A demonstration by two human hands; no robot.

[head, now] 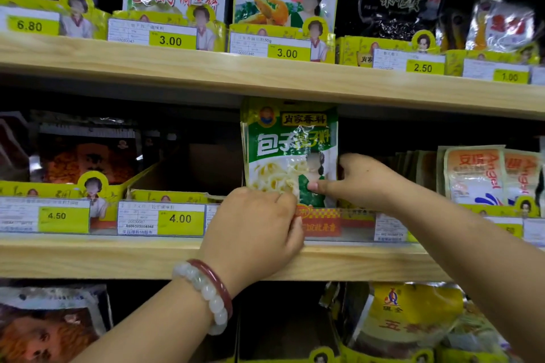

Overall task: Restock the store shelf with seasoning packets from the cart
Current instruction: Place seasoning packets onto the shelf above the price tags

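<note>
While the right hand (358, 183) pinches the right edge of the green seasoning packet (290, 153), thumb across the front and fingers curled behind it, the left hand (259, 227) curls over the packet's bottom corner, right at the lip of the yellow display tray (351, 211) on the middle shelf (147, 256). The packet stands upright, its top close under the upper shelf board (265, 79) and its foot apparently just behind the tray front; how deep it sits I cannot tell, since the hands cover that part. From where I stand, the risk is a packet that never seats properly: if its foot catches on the tray lip, it could buckle or tip forward off the shelf once the fingers let go. The slack, shiny film looks slippery, so a loose pinch could let it slide sideways toward the empty tray (182, 186) to the left, above the 4.00 price tag (180, 219). The bracelets (206, 295) on the left wrist hang near the shelf edge and could snag a label.
</note>
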